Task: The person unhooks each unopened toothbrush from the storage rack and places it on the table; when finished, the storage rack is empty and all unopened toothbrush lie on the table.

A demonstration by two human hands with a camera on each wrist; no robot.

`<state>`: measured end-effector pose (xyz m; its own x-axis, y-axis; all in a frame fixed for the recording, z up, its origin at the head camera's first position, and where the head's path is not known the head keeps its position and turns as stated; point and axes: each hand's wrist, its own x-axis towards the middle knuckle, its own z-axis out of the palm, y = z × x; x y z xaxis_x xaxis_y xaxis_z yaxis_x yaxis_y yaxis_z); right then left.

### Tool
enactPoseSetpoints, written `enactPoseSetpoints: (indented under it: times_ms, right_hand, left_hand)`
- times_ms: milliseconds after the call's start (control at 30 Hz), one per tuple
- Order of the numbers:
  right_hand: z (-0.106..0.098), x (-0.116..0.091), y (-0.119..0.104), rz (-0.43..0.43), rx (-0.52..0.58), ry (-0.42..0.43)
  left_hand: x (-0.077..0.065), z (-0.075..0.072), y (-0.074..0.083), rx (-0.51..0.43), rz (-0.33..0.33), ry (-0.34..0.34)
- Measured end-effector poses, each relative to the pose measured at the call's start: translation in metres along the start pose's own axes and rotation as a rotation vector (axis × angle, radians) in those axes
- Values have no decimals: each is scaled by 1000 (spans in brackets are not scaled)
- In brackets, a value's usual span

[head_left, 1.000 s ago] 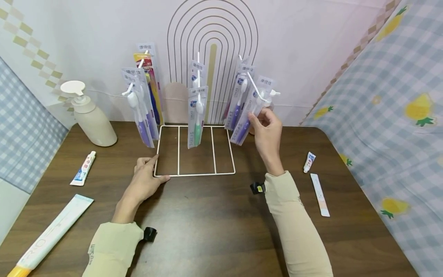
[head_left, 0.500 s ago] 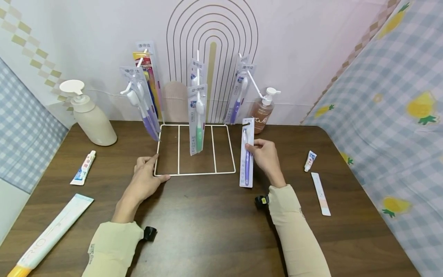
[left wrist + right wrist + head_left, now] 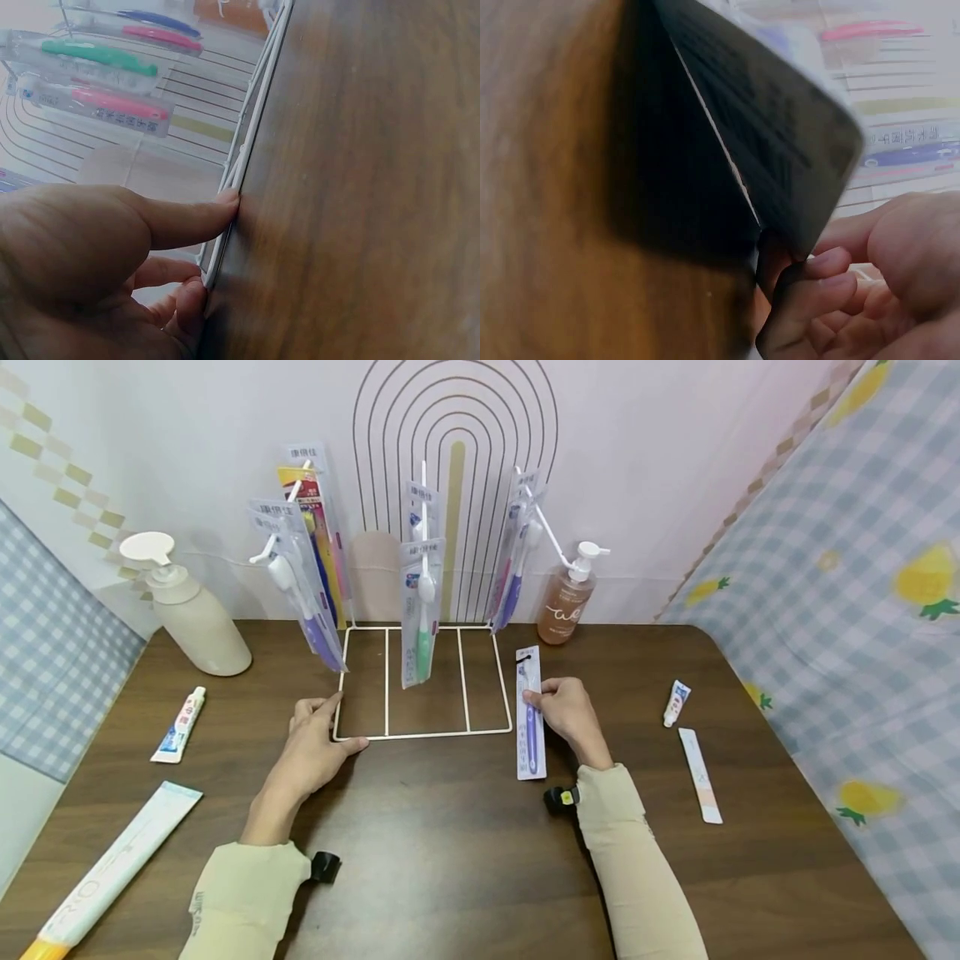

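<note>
My right hand point(image 3: 567, 714) pinches a packaged purple toothbrush point(image 3: 532, 739) by its right edge, low over the table beside the rack. From the right wrist view, the card back of the toothbrush package point(image 3: 780, 127) is tilted above the wood. At the rack's front left corner, my left hand point(image 3: 315, 747) holds the base of a white wire display rack point(image 3: 420, 737). The left wrist view has the left thumb point(image 3: 199, 217) on the base wire. Packaged toothbrushes hang on the left hooks point(image 3: 311, 602), the middle hooks point(image 3: 422, 627) and the right hooks point(image 3: 517, 552).
A beige pump bottle point(image 3: 198, 618) stands left, and an amber pump bottle point(image 3: 562, 606) stands behind the right hand. Toothpaste tubes lie on the left point(image 3: 180, 725) and right point(image 3: 677, 703). Also lying there are a long white tube point(image 3: 112, 868) and a slim sachet point(image 3: 701, 775).
My right hand has taken the packaged toothbrush off the front right hook and brought it down and toward me, near the table. The left hand stays at the rack's corner.
</note>
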<state>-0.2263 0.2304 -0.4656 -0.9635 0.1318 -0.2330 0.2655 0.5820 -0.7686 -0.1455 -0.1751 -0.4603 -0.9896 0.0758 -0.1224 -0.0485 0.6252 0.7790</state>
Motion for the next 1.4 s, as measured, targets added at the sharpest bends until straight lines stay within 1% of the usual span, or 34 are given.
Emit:
enactPoseSetpoints:
  times_ms: [67, 167, 267, 433, 533, 633, 700, 933, 1033, 1067, 1133, 1167, 1200, 1233, 1300, 1400]
  right_hand:
    - [2, 15, 15, 16, -30, -4]
    - [4, 23, 25, 24, -79, 15]
    - [4, 27, 29, 24, -123, 45]
    - [4, 27, 26, 44, -161, 66]
    - [4, 25, 24, 54, -169, 78]
    - [5, 23, 22, 72, -169, 86]
    - [5, 21, 20, 83, -162, 87]
    - [5, 12, 12, 71, -121, 78]
    - [4, 10, 9, 72, -127, 76]
    - [4, 7, 7, 66, -124, 78]
    - [3, -8, -7, 62, -122, 82]
    - [2, -17, -15, 53, -123, 87]
    - [2, -20, -17, 42, -120, 88]
    - [2, -26, -23, 24, -118, 98]
    - [0, -38, -34, -26, -107, 125]
    - [1, -37, -39, -143, -67, 203]
  left_hand:
    - [0, 0, -1, -2, 1, 0]
    - [1, 1, -1, -4, 7, 5]
    - [0, 0, 1, -4, 5, 8]
    - [-3, -4, 7, -5, -29, -12]
    - [-4, -5, 9, -6, -36, -15]
    - [-4, -5, 8, -6, -29, -10]
    - [-3, -3, 4, -10, -26, -3]
    - [2, 0, -4, -2, -11, 3]
    - [2, 0, -4, -4, -3, 5]
    - [2, -1, -5, -3, -3, 4]
    - [1, -1, -4, -4, -5, 1]
    - [1, -1, -4, -5, -7, 0]
    - [1, -1, -4, -5, -8, -2]
    - [0, -1, -4, -5, -9, -3]
    - [0, -1, -3, -3, -7, -5]
    - [1, 0, -3, 4, -6, -6]
